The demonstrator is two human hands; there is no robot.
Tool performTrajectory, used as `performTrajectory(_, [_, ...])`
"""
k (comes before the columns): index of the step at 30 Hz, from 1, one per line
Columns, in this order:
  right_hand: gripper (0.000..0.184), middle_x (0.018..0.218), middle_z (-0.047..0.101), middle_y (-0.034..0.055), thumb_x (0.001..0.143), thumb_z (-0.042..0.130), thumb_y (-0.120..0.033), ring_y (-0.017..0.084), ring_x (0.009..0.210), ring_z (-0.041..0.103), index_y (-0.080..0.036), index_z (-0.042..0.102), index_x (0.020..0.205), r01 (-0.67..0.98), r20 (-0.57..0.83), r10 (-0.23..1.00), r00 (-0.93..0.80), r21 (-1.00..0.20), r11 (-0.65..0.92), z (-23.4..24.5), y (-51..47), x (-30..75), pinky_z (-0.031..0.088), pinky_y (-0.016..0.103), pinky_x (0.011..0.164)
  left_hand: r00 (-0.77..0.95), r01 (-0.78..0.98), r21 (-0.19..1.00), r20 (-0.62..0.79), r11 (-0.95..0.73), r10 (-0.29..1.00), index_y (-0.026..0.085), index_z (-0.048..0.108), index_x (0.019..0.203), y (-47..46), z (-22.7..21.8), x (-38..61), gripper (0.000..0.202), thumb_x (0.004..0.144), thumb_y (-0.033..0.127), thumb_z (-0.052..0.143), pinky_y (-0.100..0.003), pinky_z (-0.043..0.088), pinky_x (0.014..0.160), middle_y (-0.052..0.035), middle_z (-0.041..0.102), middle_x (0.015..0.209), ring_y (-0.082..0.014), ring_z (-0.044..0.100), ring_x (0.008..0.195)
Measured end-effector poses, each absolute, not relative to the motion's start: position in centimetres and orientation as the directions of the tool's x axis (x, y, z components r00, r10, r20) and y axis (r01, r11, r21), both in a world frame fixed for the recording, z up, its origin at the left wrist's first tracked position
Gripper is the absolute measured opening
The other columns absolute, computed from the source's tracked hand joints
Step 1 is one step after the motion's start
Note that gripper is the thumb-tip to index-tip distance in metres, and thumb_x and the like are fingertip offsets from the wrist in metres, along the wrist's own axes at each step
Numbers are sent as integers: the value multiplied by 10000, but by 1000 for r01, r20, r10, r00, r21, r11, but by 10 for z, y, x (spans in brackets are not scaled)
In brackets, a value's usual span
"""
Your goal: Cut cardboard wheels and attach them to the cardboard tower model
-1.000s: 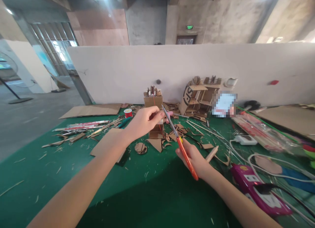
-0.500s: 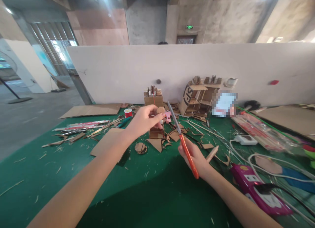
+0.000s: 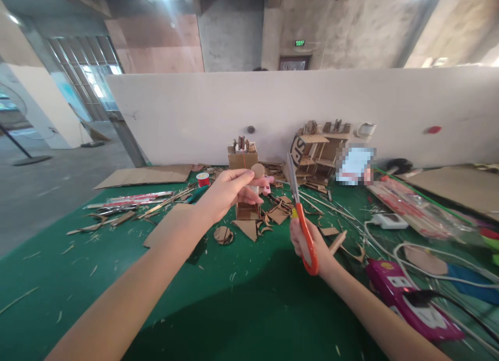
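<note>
Between thumb and finger, my left hand (image 3: 234, 192) pinches a small round cardboard disc (image 3: 258, 170). My right hand (image 3: 307, 241) is closed around the orange handles of a pair of scissors (image 3: 293, 181), blades pointing up and away to the right of the disc, not touching it. Behind my left hand stands a cardboard box (image 3: 244, 159) with upright pieces on top and a red thread. A few cut cardboard discs (image 3: 223, 235) lie on the table below my left hand. Part of a pink object (image 3: 267, 185) shows just beyond my left fingers.
Cardboard scraps (image 3: 278, 213) and thin sticks (image 3: 166, 201) litter the green table (image 3: 234, 309). A red thread spool (image 3: 202, 179) stands left; a cardboard shelf model (image 3: 312, 153) and blurred phone (image 3: 355, 165) stand at the back. A purple power strip (image 3: 409, 298) with cables lies right.
The scissors have moved right, away from the disc, and turned more upright. My left fingers have spread out, with the disc still pinched and showing more of its face.
</note>
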State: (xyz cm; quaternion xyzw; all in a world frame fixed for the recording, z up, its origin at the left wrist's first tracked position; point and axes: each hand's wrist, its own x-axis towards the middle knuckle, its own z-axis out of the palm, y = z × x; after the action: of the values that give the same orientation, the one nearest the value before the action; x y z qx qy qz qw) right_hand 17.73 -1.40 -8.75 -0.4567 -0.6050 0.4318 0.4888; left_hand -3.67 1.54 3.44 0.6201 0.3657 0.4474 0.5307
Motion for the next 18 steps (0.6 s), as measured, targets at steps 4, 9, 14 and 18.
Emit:
performTrajectory(4, [499, 545, 298, -91, 802, 502, -716, 64, 397, 262, -236, 379, 746, -9, 88, 992, -86, -996, 88, -85, -15, 175, 224, 182, 324, 356, 121, 955, 213, -271, 910, 161, 667, 978, 15, 35, -39, 328, 929, 421, 472, -262, 557, 637, -133, 721, 1058, -122, 684, 633])
performTrajectory(9, [526, 533, 292, -108, 752, 545, -739, 46, 381, 233, -237, 392, 768, -162, 21, 997, -79, -987, 8, -84, -16, 170, 210, 151, 317, 555, 571, 524, 321, -632, 768, 188, 702, 979, 15, 30, -43, 311, 945, 328, 426, -264, 489, 624, -86, 748, 899, -149, 675, 693])
performTrajectory(14, [567, 502, 288, -120, 707, 559, -773, 37, 356, 202, -237, 372, 736, -251, -19, 999, -36, -967, -27, -81, -14, 167, 185, 149, 303, 703, 675, 101, 212, -731, 679, 192, 716, 913, 11, 10, -32, 264, 912, 196, 452, -274, 473, 657, -82, 741, 918, -179, 680, 769])
performTrajectory(18, [555, 498, 280, -117, 723, 563, -757, 42, 364, 230, -234, 376, 723, -273, 47, 998, -33, -961, 36, -80, -12, 168, 242, 159, 321, 770, 638, -102, 95, -764, 631, 186, 698, 857, -1, -13, -12, 205, 870, 124, 504, -269, 439, 554, -59, 725, 811, -193, 682, 687])
